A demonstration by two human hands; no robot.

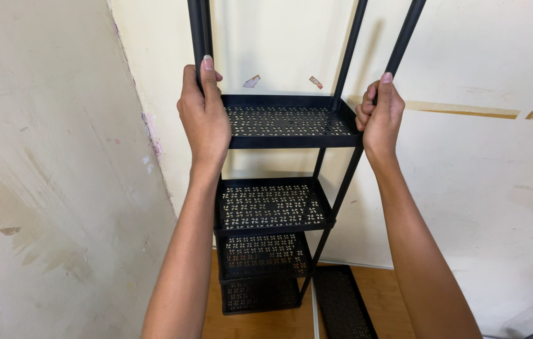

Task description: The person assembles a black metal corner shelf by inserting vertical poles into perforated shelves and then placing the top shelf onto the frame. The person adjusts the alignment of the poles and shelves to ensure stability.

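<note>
A tall black metal shelf rack (276, 188) stands on the wooden floor (392, 295) in the corner where two pale, scuffed walls meet. It has four perforated tiers stacked one above another, each a shallow tray punched with a small flower-like pattern, joined by slim round black posts that run up past the top edge of the view.

The left hand (205, 116) wraps around the front left post (200, 31) just above the top perforated tier (286, 120), fingers curled behind the tube and the thumb lying straight up along its front; the grip is pressed together on the post. The right hand (379, 116) closes in the same way on the front right post (404, 31), thumb pointing up along the tube, knuckles just beside the right edge of the top tier. Both forearms reach up from the bottom of the view, one on each side of the rack.

A third post (351, 44) rises behind the top tier near its back right corner. On the floor, just to the right of the lowest tier, lies a loose black perforated shelf panel (345, 304), flat and apart from the rack. The wall behind (467, 63) shows two small scraps of torn tape (252, 81) above the top tier and a brownish strip of peeled paint running to the right.
</note>
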